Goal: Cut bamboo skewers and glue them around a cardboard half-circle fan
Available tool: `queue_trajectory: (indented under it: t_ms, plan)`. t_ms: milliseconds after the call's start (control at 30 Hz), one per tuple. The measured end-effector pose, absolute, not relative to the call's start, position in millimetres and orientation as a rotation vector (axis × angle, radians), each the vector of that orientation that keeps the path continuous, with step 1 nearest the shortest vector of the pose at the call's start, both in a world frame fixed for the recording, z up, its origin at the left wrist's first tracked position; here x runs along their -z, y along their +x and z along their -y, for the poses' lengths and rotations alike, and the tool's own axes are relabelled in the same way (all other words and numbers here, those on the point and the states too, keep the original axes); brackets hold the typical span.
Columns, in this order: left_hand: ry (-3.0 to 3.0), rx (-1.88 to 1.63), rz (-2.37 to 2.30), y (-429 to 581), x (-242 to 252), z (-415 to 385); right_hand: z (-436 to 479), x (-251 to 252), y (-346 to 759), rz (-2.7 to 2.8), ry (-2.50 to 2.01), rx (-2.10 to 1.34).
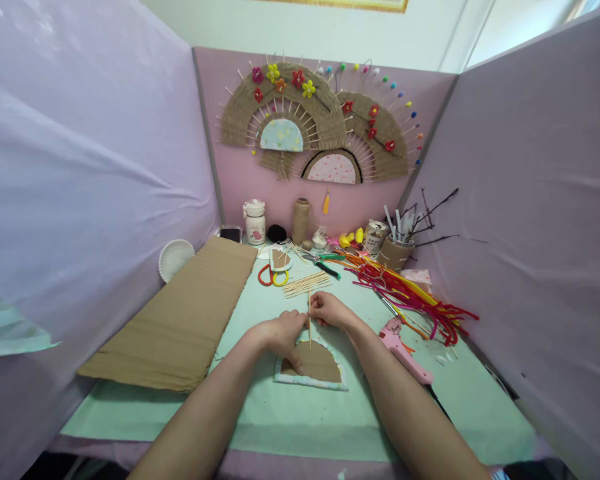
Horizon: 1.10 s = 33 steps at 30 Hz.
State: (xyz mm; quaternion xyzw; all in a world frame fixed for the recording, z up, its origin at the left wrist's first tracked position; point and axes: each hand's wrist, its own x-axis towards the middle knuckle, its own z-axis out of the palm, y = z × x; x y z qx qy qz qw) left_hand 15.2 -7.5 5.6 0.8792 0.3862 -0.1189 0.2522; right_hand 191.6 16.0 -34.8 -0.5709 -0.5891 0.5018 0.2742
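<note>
A half-round cardboard piece [316, 364] with a patterned rim lies on the green mat in front of me. A thin wooden skewer [309, 320] stands across its upper edge. My left hand [279, 331] rests on the top of the piece with fingers curled beside the skewer. Opposite it, my right hand [330, 309] pinches the skewer near its upper end.
A long corrugated cardboard sheet [185, 317] lies left. Loose skewers [306, 283] and scissors [273, 276] lie beyond my hands. A pink glue gun [403, 350] and coloured pipe cleaners [410, 293] are right. Jars, twine and a paper plate [175, 259] line the back. Purple partitions enclose the desk.
</note>
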Motion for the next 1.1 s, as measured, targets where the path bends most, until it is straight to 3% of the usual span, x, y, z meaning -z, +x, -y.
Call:
queue_trajectory:
  t_ms: [1100]
  plan:
    - [2.383,0.286,-1.055,13.5,1.0,4.2,-15.4,32.0,190.0,1.554,-1.523,-1.358]
